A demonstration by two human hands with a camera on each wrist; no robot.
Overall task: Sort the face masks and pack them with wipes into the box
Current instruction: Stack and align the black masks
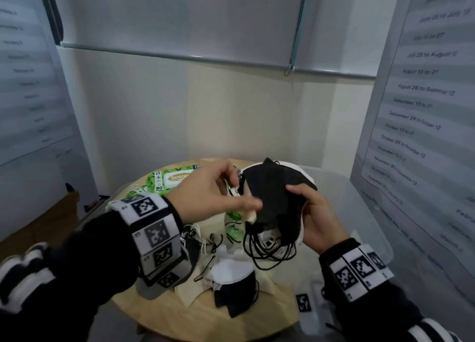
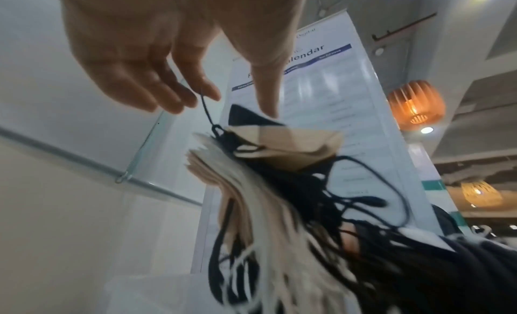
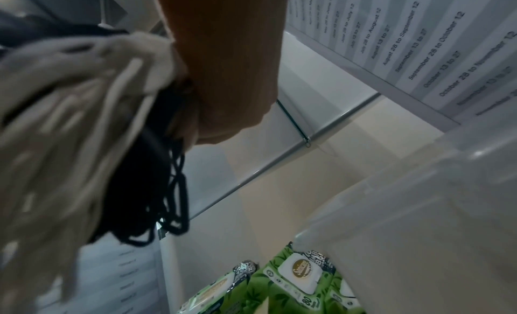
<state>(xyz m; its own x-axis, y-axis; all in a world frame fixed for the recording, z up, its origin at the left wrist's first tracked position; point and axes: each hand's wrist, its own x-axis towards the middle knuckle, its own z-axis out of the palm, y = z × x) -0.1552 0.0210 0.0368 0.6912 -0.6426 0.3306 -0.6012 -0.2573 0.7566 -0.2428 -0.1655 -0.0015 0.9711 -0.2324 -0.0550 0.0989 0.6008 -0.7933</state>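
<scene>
My right hand [image 1: 308, 208] grips a stack of face masks [image 1: 272, 195], black on top with white and beige ones beneath; black ear loops [image 1: 267, 251] dangle under it. My left hand [image 1: 244, 196] is at the stack's left edge. Its thumb lies on a beige mask [image 2: 282, 142] and its fingertips [image 2: 207, 95] pinch a black ear loop [image 2: 207, 111]. In the right wrist view, the right hand [image 3: 223, 75] clamps the bundle [image 3: 84, 97]. Green wipes packs [image 1: 174, 179] lie at the table's far side, beside the clear plastic box [image 1: 372, 208].
On the round wooden table [image 1: 205, 321] lie more masks: a black and white one [image 1: 234, 285] near the front and beige ones [image 1: 190, 290] beside it. Printed banners stand on both sides, with a wall and a roller blind behind.
</scene>
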